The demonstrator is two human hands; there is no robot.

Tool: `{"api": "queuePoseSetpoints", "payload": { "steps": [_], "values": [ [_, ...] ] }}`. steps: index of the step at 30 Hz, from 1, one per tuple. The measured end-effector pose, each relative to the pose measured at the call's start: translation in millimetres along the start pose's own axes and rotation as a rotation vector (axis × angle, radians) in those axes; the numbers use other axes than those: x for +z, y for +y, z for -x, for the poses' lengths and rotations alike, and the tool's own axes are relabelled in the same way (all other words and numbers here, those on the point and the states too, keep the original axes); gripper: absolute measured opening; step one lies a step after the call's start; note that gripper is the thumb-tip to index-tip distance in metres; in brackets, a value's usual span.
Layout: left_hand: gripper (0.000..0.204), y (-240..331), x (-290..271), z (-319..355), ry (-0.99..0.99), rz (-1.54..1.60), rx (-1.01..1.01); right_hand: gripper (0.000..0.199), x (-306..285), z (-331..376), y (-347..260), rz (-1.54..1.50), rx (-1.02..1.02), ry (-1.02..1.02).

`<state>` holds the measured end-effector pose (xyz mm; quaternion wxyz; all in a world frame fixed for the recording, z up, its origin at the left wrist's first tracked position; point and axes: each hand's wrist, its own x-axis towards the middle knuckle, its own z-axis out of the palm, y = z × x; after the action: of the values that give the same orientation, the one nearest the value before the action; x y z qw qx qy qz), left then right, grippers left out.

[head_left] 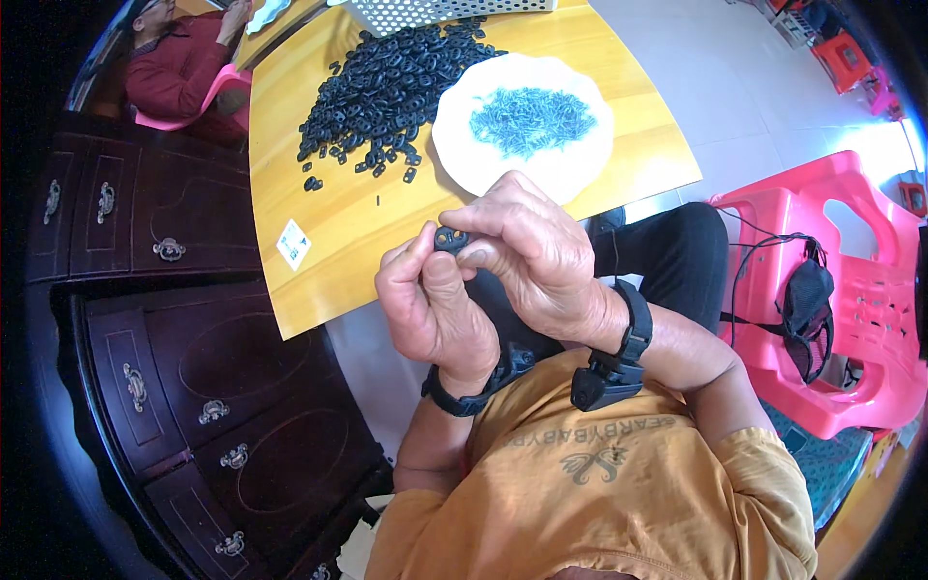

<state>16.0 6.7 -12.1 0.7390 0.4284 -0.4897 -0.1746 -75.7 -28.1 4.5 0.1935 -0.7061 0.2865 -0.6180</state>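
Above the near edge of the table, my two hands meet on one small black two-holed plastic piece (450,239). My left hand (430,300) pinches it between thumb and forefinger from the left. From the right, the thumb and fingertips of my right hand (536,246) close on it too. Beyond them lies a heap of similar black plastic pieces (387,92), with several strays at its near side. A white scalloped plate (454,159) stands to its right, bearing a pile of tiny thin bluish-silver pieces (534,121), too small to name.
A perforated light basket (435,14) stands at the table's far edge. A small white card (293,245) lies on the wooden tabletop (338,280). Dark drawers (193,387) flank the left, a pink chair (860,290) the right. Another person (179,68) sits at the far left.
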Motion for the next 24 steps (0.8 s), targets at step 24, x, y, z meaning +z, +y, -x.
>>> {"api": "queuePoseSetpoints", "payload": {
  "steps": [24],
  "values": [
    [0.028, -16.7, -35.9, -25.0, -0.066, 0.142, -0.571, 0.019, -38.1, -96.1, 55.9, 0.107, 0.432, -0.172]
  ]
}}
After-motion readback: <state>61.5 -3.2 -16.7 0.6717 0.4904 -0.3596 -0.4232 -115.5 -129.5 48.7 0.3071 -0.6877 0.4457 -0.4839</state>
